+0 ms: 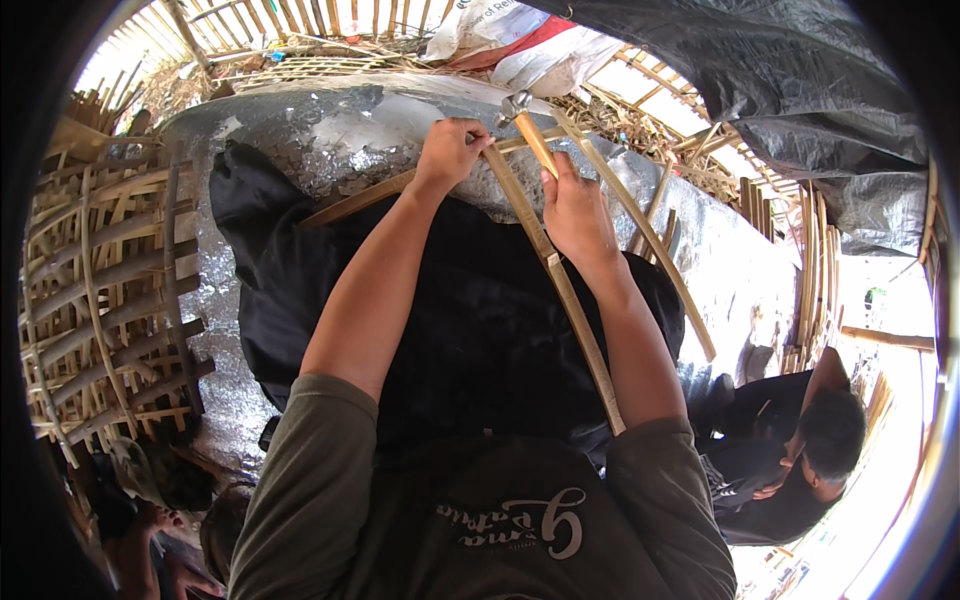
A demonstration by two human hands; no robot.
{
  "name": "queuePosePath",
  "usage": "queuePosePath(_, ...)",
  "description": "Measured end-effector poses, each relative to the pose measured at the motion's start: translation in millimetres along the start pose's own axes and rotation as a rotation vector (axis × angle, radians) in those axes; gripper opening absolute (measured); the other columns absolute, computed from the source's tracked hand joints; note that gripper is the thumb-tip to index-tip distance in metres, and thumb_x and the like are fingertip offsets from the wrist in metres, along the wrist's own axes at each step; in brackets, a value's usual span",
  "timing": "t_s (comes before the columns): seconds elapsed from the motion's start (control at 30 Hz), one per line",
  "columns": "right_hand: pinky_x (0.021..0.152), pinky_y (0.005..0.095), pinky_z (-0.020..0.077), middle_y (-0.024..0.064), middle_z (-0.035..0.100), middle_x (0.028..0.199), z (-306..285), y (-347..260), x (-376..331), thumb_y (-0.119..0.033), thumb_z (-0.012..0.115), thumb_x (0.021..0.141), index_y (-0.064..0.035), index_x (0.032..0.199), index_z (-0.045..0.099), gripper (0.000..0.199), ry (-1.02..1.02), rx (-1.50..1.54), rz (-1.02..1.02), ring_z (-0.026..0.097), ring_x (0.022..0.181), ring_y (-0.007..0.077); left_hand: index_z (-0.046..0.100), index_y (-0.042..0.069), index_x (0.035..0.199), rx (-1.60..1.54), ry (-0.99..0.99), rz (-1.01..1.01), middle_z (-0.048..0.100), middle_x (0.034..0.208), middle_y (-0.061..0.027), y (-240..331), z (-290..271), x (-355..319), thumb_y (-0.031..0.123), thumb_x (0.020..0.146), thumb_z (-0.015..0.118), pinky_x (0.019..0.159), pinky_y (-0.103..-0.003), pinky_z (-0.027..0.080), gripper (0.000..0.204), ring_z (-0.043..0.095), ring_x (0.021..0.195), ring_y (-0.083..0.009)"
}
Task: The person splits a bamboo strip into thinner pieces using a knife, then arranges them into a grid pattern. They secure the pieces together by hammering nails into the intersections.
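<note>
My right hand (580, 212) is wrapped round the wooden handle of a hammer (534, 142), its metal head raised at the far end. Fingers of my left hand (452, 152) pinch together at the far end of a long bamboo strip (552, 262); whatever small thing they may hold is too hidden to make out. That strip slopes back toward me, its near end by my right elbow. Beneath its far end a crossing bamboo strip (360, 199) runs to the left. Another long bamboo strip (640, 220) lies to the right of my right hand.
Black cloth (460, 300) covers my lap and spreads over the grey, worn surface (330, 135). A woven bamboo panel (105, 290) stands at the left. One person (800, 450) sits at the right; parts of others (165, 540) show at lower left. Dark sheeting (790, 80) hangs upper right.
</note>
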State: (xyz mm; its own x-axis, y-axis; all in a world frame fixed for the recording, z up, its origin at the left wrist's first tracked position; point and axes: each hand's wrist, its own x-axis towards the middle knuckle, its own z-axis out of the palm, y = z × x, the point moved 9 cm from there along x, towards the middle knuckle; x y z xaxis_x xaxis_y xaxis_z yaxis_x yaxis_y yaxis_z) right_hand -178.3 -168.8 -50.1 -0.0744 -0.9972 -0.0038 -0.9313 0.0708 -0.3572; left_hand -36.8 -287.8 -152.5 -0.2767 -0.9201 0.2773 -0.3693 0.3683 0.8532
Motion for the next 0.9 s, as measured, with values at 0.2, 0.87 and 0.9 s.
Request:
queuePosePath(0.2,0.073,0.0638,0.0520,0.0328,0.066,0.082,8,2,3,-0.023,0.050,0.103,-0.0074,0.131,0.047,0.032,-0.010,0.010,0.036,0.065,0.079,0.0556,0.075,0.002,0.089,-0.019,0.016,-0.001,0.072,0.081,-0.0163,1,-2,0,0.018,0.084,0.078,0.071,-0.040,0.054,0.017,0.069,0.073,-0.0343)
queuePosePath(0.87,0.073,0.0614,0.0522,0.0306,0.067,0.085,4,-10,-4,-0.021,0.051,0.103,-0.0028,0.127,0.048,0.031,0.057,0.043,0.048,0.066,0.081,0.0522,0.076,0.004,0.086,-0.026,0.036,0.037,0.072,0.079,-0.0165,2,-3,-3,0.016,0.083,0.078,0.072,-0.040,0.054,0.013,0.069,0.073,-0.0358)
queuePosePath(0.9,0.073,0.0613,0.0522,0.0304,0.068,0.087,1,-10,-4,-0.021,0.051,0.103,-0.0026,0.127,0.049,0.031,0.071,0.042,0.063,0.066,0.081,0.0521,0.076,0.004,0.086,-0.017,0.026,0.010,0.072,0.079,-0.0164,2,-3,-3,0.016,0.083,0.078,0.072,-0.040,0.054,0.013,0.070,0.073,-0.0358)
